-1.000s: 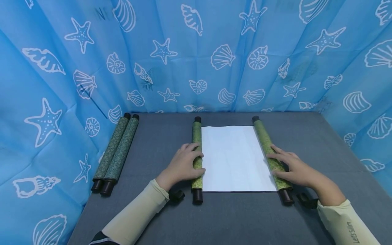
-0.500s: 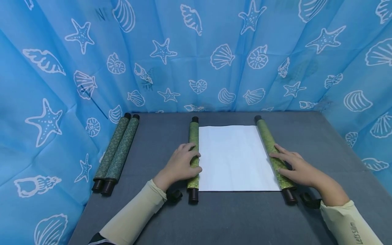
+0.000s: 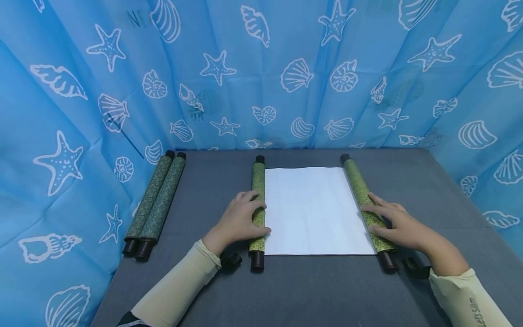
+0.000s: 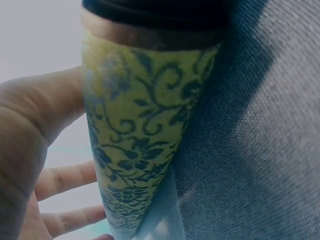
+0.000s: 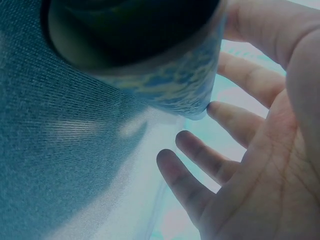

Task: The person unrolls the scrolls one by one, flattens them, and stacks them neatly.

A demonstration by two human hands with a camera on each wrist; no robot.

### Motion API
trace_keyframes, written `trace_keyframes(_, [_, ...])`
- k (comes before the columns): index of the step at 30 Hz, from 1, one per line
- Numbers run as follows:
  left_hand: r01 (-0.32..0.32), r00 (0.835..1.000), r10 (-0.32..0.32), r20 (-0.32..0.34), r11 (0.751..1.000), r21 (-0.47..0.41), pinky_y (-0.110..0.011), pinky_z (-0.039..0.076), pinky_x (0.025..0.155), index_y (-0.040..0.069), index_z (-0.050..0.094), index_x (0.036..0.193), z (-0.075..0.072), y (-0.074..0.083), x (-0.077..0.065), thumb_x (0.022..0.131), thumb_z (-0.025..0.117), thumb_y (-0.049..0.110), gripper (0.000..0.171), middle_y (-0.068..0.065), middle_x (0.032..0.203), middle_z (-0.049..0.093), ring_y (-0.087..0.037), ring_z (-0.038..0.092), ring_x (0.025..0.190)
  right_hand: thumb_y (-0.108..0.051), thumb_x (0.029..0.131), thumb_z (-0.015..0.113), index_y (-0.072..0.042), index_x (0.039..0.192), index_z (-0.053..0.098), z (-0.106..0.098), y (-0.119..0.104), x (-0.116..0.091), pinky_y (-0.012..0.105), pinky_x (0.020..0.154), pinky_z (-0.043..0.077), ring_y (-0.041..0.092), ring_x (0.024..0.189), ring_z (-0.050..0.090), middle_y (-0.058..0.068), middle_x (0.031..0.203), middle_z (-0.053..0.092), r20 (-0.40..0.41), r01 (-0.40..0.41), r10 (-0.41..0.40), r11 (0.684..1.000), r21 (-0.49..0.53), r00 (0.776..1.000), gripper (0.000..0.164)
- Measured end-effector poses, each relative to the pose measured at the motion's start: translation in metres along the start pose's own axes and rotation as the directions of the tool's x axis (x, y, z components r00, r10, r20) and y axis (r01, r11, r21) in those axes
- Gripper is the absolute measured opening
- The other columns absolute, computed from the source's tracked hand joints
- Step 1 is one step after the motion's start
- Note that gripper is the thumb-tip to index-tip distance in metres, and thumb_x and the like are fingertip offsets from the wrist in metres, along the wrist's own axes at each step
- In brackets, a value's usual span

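Observation:
A scroll with a bare white sheet [image 3: 314, 213] lies spread between two rolled ends. Its left roll [image 3: 258, 177] is yellow-green, with a dark floral pattern in the left wrist view and dark knobs. My left hand [image 3: 241, 218] grips this roll from the outer side, thumb and fingertips over onto its inner side. The right roll [image 3: 355, 175] slants, its near end farther right. Across it reaches my right hand [image 3: 398, 222], thumb and first fingers curved over it. In the right wrist view, two outer fingers [image 5: 187, 182] extend free of the roll [image 5: 165, 90].
Two rolled scrolls, a dark green one [image 3: 150, 200] and a teal one [image 3: 163, 200], lie side by side along the left edge of the grey table [image 3: 310, 295]. A blue curtain [image 3: 261, 91] with shells and starfish hangs behind and beside it.
The left roll has moved slightly left and the right roll slightly right, each with its hand, so more white sheet shows. The last half second brings only a very small shift.

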State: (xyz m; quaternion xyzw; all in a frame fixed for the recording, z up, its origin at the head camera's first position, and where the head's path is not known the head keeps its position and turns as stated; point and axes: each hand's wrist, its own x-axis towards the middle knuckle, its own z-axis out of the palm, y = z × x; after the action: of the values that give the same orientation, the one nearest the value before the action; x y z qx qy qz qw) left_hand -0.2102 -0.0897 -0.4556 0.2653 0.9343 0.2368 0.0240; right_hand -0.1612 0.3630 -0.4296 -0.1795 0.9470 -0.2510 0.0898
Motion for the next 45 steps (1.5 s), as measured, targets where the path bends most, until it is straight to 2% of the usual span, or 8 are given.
trace_keyframes(10, [0.018, 1.0, -0.018, -0.001, 1.0, -0.011, -0.068, 0.037, 0.119, 0.021, 0.074, 0.128, 0.0, -0.005, -0.002, 0.086, 0.086, 0.043, 0.049, -0.012, 0.167, 0.042, -0.044, 0.039, 0.151, -0.013, 0.101, 0.07, 0.003, 0.15, 0.056, -0.002, 0.001, -0.002, 0.08, 0.1, 0.029, 0.068, 0.142, 0.025, 0.036, 0.17, 0.02, -0.001, -0.001, 0.001, 1.0, 0.023, 1.0, 0.053])
trace_keyframes(19, [0.028, 1.0, -0.028, 0.002, 1.0, -0.007, -0.07, 0.037, 0.118, 0.02, 0.073, 0.131, -0.004, -0.008, -0.004, 0.086, 0.084, 0.04, 0.051, -0.013, 0.167, 0.043, -0.044, 0.039, 0.151, -0.006, 0.104, 0.062, 0.005, 0.15, 0.055, -0.001, 0.0, -0.005, 0.079, 0.1, 0.029, 0.066, 0.142, 0.025, 0.035, 0.17, 0.022, 0.003, 0.013, -0.013, 0.999, 0.045, 1.0, 0.048])
trace_keyframes(22, [0.027, 1.0, -0.027, 0.0, 1.0, -0.01, -0.07, 0.038, 0.118, 0.019, 0.072, 0.132, -0.006, -0.01, -0.004, 0.086, 0.085, 0.039, 0.052, -0.013, 0.166, 0.044, -0.044, 0.039, 0.151, -0.008, 0.105, 0.062, 0.005, 0.151, 0.054, -0.001, 0.0, -0.005, 0.079, 0.1, 0.03, 0.065, 0.141, 0.024, 0.035, 0.17, 0.021, 0.01, 0.007, -0.007, 0.999, 0.046, 1.0, 0.048])
trace_keyframes(31, [0.006, 1.0, -0.007, -0.01, 1.0, -0.024, -0.069, 0.039, 0.117, 0.016, 0.074, 0.13, -0.009, -0.014, -0.006, 0.087, 0.083, 0.038, 0.049, -0.012, 0.165, 0.046, -0.044, 0.04, 0.15, -0.019, 0.1, 0.074, 0.003, 0.149, 0.056, -0.001, 0.003, -0.003, 0.08, 0.103, 0.027, 0.066, 0.144, 0.025, 0.034, 0.17, 0.024, 0.005, 0.009, -0.009, 1.0, 0.018, 1.0, 0.057])
trace_keyframes(45, [0.024, 1.0, -0.024, 0.005, 0.998, -0.053, -0.068, 0.04, 0.116, 0.017, 0.074, 0.13, -0.012, -0.021, -0.009, 0.091, 0.076, 0.03, 0.041, -0.011, 0.166, 0.046, -0.043, 0.04, 0.15, -0.028, 0.096, 0.081, 0.002, 0.152, 0.054, 0.0, 0.008, -0.003, 0.079, 0.106, 0.024, 0.064, 0.147, 0.028, 0.033, 0.172, 0.02, -0.001, 0.005, -0.005, 1.0, 0.005, 1.0, 0.069])
